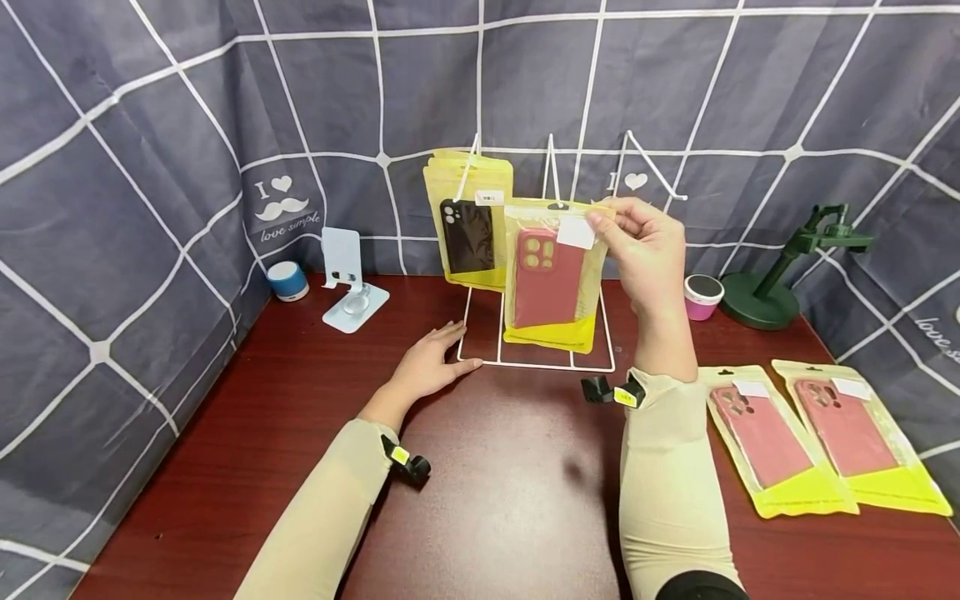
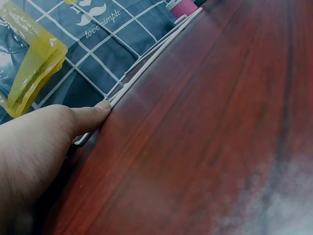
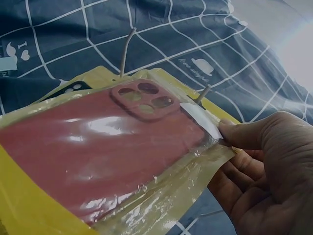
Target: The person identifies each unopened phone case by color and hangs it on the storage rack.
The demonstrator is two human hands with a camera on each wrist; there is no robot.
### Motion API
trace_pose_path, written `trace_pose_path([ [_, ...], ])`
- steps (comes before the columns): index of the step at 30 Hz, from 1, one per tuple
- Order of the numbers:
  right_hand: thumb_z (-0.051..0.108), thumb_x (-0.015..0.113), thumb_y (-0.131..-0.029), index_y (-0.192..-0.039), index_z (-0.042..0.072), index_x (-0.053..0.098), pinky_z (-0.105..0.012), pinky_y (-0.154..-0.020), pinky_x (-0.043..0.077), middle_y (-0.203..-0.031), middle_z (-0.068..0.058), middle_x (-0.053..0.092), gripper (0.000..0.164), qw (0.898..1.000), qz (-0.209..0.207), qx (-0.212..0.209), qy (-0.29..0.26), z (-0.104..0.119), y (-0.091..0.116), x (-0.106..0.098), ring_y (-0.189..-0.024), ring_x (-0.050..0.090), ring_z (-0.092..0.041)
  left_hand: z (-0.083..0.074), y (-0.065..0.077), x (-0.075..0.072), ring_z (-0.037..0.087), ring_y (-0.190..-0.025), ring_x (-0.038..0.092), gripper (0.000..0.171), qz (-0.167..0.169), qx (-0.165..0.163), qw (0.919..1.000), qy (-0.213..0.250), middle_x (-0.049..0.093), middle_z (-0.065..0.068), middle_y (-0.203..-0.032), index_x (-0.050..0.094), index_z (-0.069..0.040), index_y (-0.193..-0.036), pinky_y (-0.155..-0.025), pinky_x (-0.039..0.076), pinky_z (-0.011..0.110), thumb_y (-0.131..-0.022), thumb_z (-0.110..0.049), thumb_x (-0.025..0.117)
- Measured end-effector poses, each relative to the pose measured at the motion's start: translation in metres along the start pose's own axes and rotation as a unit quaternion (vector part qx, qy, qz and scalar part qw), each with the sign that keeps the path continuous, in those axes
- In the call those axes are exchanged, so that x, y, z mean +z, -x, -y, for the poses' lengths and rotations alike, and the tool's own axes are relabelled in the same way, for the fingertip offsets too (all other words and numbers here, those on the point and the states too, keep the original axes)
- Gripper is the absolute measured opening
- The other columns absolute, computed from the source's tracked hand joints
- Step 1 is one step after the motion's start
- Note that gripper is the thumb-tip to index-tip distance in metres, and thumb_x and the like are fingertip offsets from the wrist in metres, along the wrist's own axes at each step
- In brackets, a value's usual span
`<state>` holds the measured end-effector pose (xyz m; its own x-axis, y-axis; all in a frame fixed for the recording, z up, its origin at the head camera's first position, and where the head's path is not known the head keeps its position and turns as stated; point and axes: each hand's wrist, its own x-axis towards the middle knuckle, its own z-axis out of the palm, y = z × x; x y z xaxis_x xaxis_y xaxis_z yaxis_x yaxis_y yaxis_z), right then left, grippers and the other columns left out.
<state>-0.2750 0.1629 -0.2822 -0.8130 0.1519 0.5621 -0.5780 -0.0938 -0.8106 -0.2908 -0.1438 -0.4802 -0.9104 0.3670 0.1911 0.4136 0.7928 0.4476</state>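
My right hand [image 1: 648, 250] pinches the upper right corner of a packaged red phone case [image 1: 551, 275] between thumb and fingers. The clear and yellow pouch hangs in front of the white wire rack [image 1: 536, 364], its hole right at the tip of the middle hook [image 1: 552, 171]. In the right wrist view that hook's tip [image 3: 204, 93] pokes up at the pouch's top edge. My left hand [image 1: 423, 362] rests at the rack's front left corner, fingers extended, thumb [image 2: 93, 117] on the base wire. On the left hook hang pouches with a black phone case [image 1: 468, 237] in front.
Two more pouches with red phone cases [image 1: 765, 442] [image 1: 847, 425] lie on the table at right. A green stand [image 1: 761, 300] and a pink cylinder [image 1: 700, 298] stand behind them. At back left are a pale phone stand [image 1: 345, 283] and a blue cylinder [image 1: 287, 281].
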Motion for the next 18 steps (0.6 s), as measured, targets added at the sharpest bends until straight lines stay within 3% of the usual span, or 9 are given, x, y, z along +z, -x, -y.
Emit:
trace_pose_path([
  [5, 0.006, 0.081, -0.085, -0.095, -0.003, 0.076, -0.019, -0.056, 0.048, -0.075, -0.004, 0.073, 0.015, 1.0, -0.004, -0.004, 0.003, -0.005, -0.003, 0.001, -0.061, 0.06, -0.012, -0.001, 0.0, -0.002, 0.022, -0.148, 0.032, 0.086, -0.001, 0.003, 1.0, 0.0, 0.042, 0.005, -0.157, 0.047, -0.007, -0.151, -0.122, 0.022, 0.039, -0.09, -0.066, 0.062],
  [11, 0.008, 0.078, -0.088, -0.1, 0.002, 0.074, -0.021, -0.061, 0.051, -0.079, -0.003, 0.074, 0.014, 1.0, 0.015, 0.012, 0.009, -0.012, -0.005, 0.001, -0.065, 0.064, -0.012, -0.003, 0.0, -0.003, 0.023, -0.148, 0.032, 0.086, 0.0, 0.0, 1.0, 0.001, 0.041, 0.005, -0.158, 0.047, -0.007, -0.151, -0.122, 0.023, 0.04, -0.09, -0.065, 0.063],
  [15, 0.013, 0.078, -0.089, -0.109, 0.005, 0.07, -0.025, -0.073, 0.055, -0.089, -0.003, 0.076, 0.023, 0.994, 0.079, 0.069, 0.044, -0.02, -0.005, -0.001, -0.077, 0.07, -0.015, -0.002, 0.001, -0.002, 0.023, -0.148, 0.032, 0.085, 0.0, -0.003, 1.0, 0.002, 0.041, 0.004, -0.158, 0.046, -0.009, -0.152, -0.121, 0.024, 0.041, -0.089, -0.064, 0.063],
  [18, 0.024, 0.081, -0.087, -0.115, 0.007, 0.069, -0.032, -0.08, 0.058, -0.096, -0.003, 0.076, 0.035, 0.975, 0.14, 0.134, 0.106, -0.028, -0.004, -0.003, -0.086, 0.073, -0.02, -0.001, 0.001, 0.0, 0.021, -0.149, 0.031, 0.086, 0.003, -0.008, 1.0, -0.001, 0.04, 0.002, -0.158, 0.046, -0.01, -0.152, -0.122, 0.023, 0.04, -0.089, -0.066, 0.063],
])
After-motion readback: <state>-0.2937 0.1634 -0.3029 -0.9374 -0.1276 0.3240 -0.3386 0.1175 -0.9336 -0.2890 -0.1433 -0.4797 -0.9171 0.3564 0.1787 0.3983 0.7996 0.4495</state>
